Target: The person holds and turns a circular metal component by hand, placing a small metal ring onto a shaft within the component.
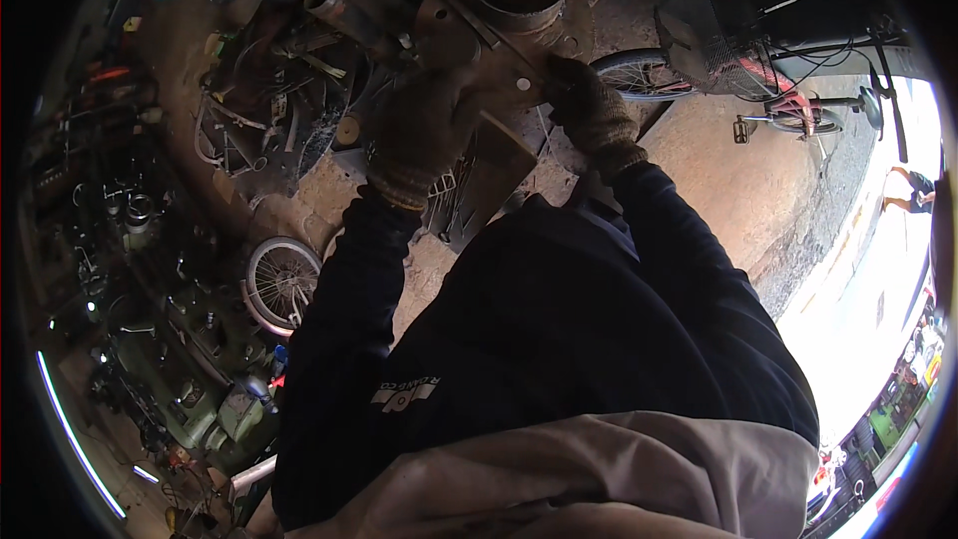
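A brown metal plate [494, 88] lies at the upper middle of the view, in front of the person, with round holes through it; one near its lower edge shows as a pale disc. A short, wide metal ring [519, 22] stands on its far part, the open mouth facing up, and a narrow metal strip [471, 22] runs slantwise beside the ring.

The right hand [587, 110], in a knitted work glove, is at the plate's right edge with its fingers bent toward the metal; whether they grip it or only rest there, I cannot tell. The left hand [424, 130], gloved too, is at the plate's left side, its fingers so deep in shadow (the glove nearly melts into the dark metal) that I cannot tell whether they are open or closed.

Below the plate, between the forearms, is a dark flat panel [507, 165]. Left of the left hand lies a tangle of scrap metal [239, 130], with a loose bicycle wheel [282, 284] nearer the person and a green machine [235, 409] beyond it, toward the lower left. To the right, a red bicycle [788, 95] with a dark basket [711, 35] stands on the bare floor [718, 170], near the bright daylight at the far right.
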A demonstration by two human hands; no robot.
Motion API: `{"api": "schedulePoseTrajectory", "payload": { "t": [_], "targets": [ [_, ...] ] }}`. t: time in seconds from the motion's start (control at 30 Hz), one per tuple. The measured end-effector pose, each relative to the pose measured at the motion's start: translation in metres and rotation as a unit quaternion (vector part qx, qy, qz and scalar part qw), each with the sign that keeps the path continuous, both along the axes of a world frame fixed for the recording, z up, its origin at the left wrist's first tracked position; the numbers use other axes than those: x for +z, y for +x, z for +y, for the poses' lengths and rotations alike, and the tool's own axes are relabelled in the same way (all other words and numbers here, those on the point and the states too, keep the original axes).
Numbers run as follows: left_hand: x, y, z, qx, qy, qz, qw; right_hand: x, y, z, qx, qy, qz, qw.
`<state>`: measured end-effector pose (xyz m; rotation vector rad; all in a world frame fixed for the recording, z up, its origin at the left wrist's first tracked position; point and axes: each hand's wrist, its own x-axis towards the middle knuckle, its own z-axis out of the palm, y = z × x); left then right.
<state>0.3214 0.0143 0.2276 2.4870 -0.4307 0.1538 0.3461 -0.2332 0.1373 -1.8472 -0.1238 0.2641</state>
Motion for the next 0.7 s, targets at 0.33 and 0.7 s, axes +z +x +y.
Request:
{"api": "schedulePoseTrajectory", "payload": {
  "t": [0.33,0.7],
  "targets": [
    [-0.005,0.091,-0.048,-0.144,0.36,-0.248,0.888,-0.05,-0.001,0.014,-0.265,-0.011,-0.268,0.926],
    [-0.028,0.105,-0.05,-0.11,0.422,-0.185,0.881,-0.045,-0.009,0.038,-0.413,0.287,-0.112,0.857]
  ]
}}
